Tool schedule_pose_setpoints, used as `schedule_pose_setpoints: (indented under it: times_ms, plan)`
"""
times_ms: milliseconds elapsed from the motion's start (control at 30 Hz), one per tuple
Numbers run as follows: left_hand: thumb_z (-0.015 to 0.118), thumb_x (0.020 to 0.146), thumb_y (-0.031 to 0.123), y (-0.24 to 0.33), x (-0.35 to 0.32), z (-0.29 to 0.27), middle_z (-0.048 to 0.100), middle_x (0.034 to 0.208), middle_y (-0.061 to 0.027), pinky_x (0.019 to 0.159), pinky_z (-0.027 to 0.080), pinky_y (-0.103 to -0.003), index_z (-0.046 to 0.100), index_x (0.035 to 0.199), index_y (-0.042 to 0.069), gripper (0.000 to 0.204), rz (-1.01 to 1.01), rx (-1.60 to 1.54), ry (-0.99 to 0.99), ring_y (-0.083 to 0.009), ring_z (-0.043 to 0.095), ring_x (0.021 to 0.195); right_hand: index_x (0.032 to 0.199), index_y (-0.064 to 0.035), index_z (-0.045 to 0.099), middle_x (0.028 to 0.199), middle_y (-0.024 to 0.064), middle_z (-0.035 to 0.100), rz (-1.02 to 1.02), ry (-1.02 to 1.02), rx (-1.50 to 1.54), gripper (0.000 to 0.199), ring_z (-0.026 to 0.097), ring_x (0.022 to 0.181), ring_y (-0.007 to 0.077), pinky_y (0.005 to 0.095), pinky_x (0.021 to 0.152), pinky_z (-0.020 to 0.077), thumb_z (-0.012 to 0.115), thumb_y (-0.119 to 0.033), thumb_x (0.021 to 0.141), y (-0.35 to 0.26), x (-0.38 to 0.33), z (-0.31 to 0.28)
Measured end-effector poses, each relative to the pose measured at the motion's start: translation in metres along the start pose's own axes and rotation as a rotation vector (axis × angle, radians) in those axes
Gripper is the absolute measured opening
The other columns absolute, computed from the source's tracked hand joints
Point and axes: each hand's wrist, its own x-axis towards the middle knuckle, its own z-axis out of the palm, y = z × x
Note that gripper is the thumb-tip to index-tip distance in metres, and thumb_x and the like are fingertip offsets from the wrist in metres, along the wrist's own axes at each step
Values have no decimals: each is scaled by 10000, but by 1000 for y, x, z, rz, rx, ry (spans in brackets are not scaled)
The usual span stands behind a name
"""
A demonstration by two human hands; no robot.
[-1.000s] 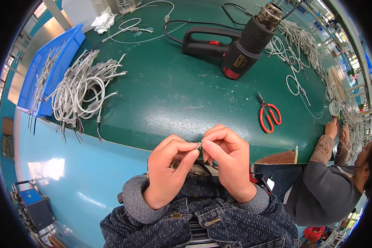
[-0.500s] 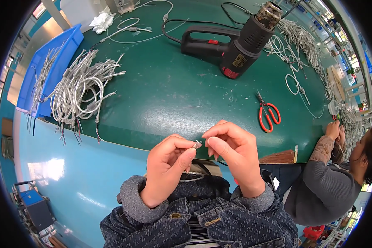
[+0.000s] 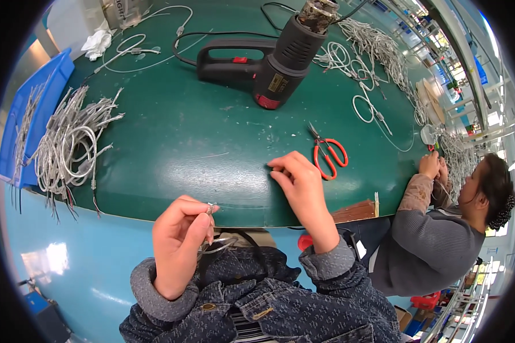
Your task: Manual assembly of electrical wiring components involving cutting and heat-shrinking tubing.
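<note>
My left hand (image 3: 180, 243), near the table's front edge, pinches the stripped end of a clear-sheathed cable (image 3: 212, 207) between thumb and fingertips. More of that cable loops below the hand, over my lap. My right hand (image 3: 302, 186) is apart from it, low above the green table (image 3: 171, 154), with thumb and forefinger brought close together. Whatever may be between those fingertips is too small to make out. Just beyond it lie red-handled cutting pliers (image 3: 329, 157), their jaws pointing away from me. A thin wire offcut (image 3: 214, 155) rests on the table between the hands and the heat gun.
A black heat gun (image 3: 280, 63) stands nozzle up at the back. Bundled clear cables (image 3: 74, 143) lie at left beside a blue tray (image 3: 51, 71). More cables (image 3: 377, 51) spread along the far right. A co-worker (image 3: 440, 228) sits at right, handling cables.
My right hand has drawn away from the left hand, toward the pliers. My left hand still pinches the cable end. The whole view has shifted, moving the table's things leftward.
</note>
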Motion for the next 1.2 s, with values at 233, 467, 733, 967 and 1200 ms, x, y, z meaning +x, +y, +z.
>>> schedule_pose_setpoints:
  times_ms: [233,467,733,967,1200]
  plan:
    - [485,904,-39,6,0,4,519,927,-90,596,464,-258,534,947,-23,67,-1,75,33,-114,520,669,855,-7,624,746,83,554,-191,45,-130,119,579,678,197,286,584,439,669,19,748,0,9,16]
    - [582,870,-33,10,-2,5,545,925,-85,623,459,-235,592,959,-26,90,86,135,66,-112,544,706,807,30,581,776,78,600,-64,122,138,44,588,649,147,265,564,478,584,74,805,-38,3,-1]
    - [655,840,7,22,-13,1,527,872,-74,618,454,-235,614,933,-10,103,313,445,115,-123,541,705,864,70,561,804,156,592,217,-42,1097,80,614,682,200,297,581,544,528,120,810,-96,-14,-11]
    - [660,833,3,20,-16,0,507,842,-71,626,444,-249,594,915,-3,105,434,507,127,-143,532,708,868,66,572,838,168,582,246,-129,1143,87,603,665,200,306,582,543,537,115,805,-119,-21,-3]
    - [707,772,-30,16,-17,6,562,814,-65,608,429,-240,645,888,10,137,442,384,208,-146,539,711,854,67,579,854,155,584,173,-96,1136,64,586,668,181,273,573,512,571,98,798,-117,-28,6]
